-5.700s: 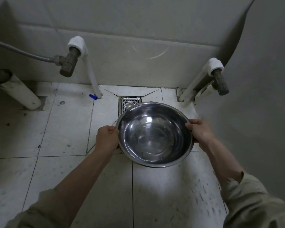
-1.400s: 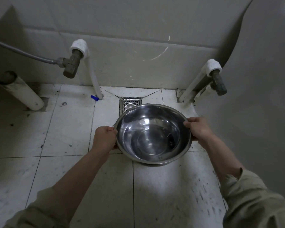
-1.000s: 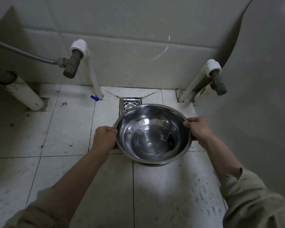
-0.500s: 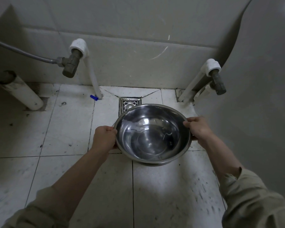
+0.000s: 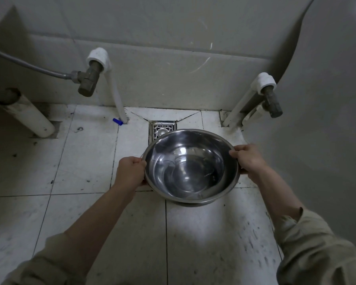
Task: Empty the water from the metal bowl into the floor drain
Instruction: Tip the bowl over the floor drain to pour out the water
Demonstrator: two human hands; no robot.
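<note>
A shiny metal bowl (image 5: 190, 167) hangs over the tiled floor, roughly level, with a shallow pool of water in its bottom. My left hand (image 5: 130, 171) grips its left rim and my right hand (image 5: 248, 159) grips its right rim. The square metal floor drain (image 5: 162, 128) lies in the floor just beyond the bowl's far edge; the bowl hides the drain's near part.
A white pipe with a brass valve (image 5: 89, 79) and a grey hose stands at the back left, with a small blue piece (image 5: 116, 121) at its foot. A second valve (image 5: 272, 101) sits at the back right beside a large grey curved body (image 5: 317, 120). A thick white pipe (image 5: 29, 114) slants at far left.
The bowl has stayed nearly still in both hands over the last second; only the water surface ripples slightly. Since 5.7 s ago the bowl has shifted a little to the left.
</note>
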